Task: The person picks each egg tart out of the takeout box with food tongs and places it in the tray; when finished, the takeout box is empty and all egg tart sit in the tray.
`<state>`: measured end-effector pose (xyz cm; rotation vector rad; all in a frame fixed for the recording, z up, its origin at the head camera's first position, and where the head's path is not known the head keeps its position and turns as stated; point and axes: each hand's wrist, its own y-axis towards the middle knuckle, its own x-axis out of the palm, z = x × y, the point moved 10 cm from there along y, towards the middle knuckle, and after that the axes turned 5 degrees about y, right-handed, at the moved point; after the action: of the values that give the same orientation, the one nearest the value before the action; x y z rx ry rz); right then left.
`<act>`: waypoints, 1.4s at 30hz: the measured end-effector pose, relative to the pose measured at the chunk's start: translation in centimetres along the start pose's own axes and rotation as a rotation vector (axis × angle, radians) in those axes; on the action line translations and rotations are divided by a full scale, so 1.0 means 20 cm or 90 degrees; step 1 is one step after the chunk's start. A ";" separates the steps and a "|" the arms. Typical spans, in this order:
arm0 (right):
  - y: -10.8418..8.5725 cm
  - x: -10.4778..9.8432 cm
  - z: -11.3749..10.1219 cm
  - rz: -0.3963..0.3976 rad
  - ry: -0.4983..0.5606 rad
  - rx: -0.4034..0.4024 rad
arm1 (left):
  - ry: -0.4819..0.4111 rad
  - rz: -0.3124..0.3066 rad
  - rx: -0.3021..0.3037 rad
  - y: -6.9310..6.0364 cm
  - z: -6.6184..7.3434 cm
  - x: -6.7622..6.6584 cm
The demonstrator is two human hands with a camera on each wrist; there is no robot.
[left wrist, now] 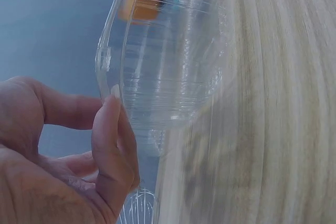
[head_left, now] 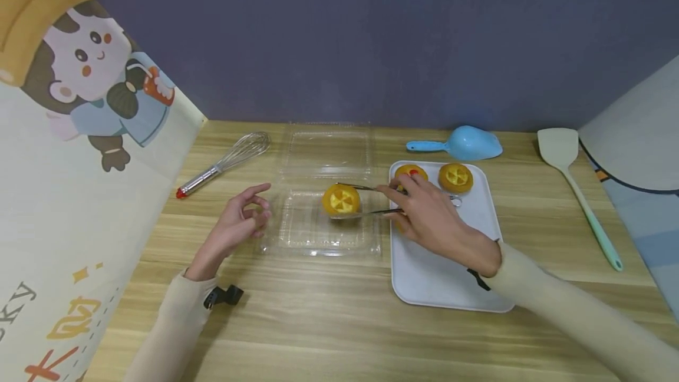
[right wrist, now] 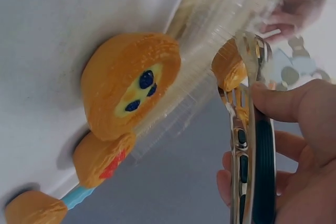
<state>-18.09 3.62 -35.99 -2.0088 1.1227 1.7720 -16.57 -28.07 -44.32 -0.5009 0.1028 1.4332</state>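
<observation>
My right hand [head_left: 432,214] grips metal tongs [right wrist: 247,129] with dark green handle grips. An egg tart [head_left: 341,200] with yellow, wedge-patterned filling sits between the tong tips, over the base of a hinged clear plastic container [head_left: 307,240] whose lid [head_left: 329,149] lies open behind. At the container's left edge, my left hand [head_left: 239,223] pinches the rim between thumb and finger, as the left wrist view shows. Under and beside my right hand are a tart with dark blue pieces [right wrist: 131,82] and one with a red topping [right wrist: 105,163]; another wedge-patterned tart [head_left: 455,177] lies at the back right.
The tarts stand on a white tray [head_left: 445,287]. A whisk [head_left: 228,161] lies left of the container. Behind the tray is a blue scoop [head_left: 472,143], and a pale green spatula [head_left: 580,193] lies to the right. Walls bound the table at the back and sides.
</observation>
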 end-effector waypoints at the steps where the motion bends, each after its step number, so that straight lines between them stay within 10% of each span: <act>1: -0.02 -0.02 0.01 0.005 0.009 0.009 | -0.001 0.001 0.000 0.00 0.00 0.00; 17: -0.34 -0.31 0.27 0.100 -0.019 0.121 | 0.016 -0.002 -0.001 0.01 0.01 -0.01; 42: -0.82 -0.33 0.54 0.046 -0.078 0.211 | 0.039 -0.014 -0.017 0.02 0.01 -0.02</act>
<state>-14.81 24.02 -37.50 -1.6646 1.3606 1.5911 -17.10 -28.34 -44.16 -0.5655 0.1269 1.3996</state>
